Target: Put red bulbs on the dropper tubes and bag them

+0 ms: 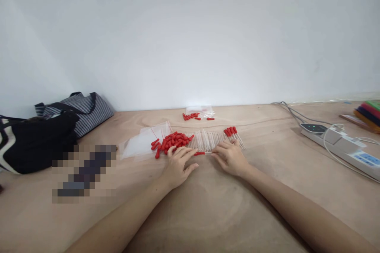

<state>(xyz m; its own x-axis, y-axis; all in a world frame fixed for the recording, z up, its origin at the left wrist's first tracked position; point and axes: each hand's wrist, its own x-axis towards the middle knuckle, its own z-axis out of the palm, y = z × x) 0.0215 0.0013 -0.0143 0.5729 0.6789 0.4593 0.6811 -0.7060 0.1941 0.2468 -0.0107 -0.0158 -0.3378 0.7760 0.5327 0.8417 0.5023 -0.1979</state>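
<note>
A red rubber dropper bulb lies sideways between my hands, with a pale thin tube reaching from it towards my right fingers. My left hand is open, its thumb apart and its fingertips at the bulb's left end. The fingers of my right hand are closed together at the tube's far end, which they partly hide. Beyond them stretches a row of clear glass dropper tubes. Several finished-looking droppers with red bulbs lie at its right end. A pile of loose red bulbs sits beyond my left hand.
Clear plastic zip bags lie left of the pile. More red bulbs and tubes rest near the wall. A black bag and striped bag stand left, near a pixelated dark object. A power strip with cables lies right.
</note>
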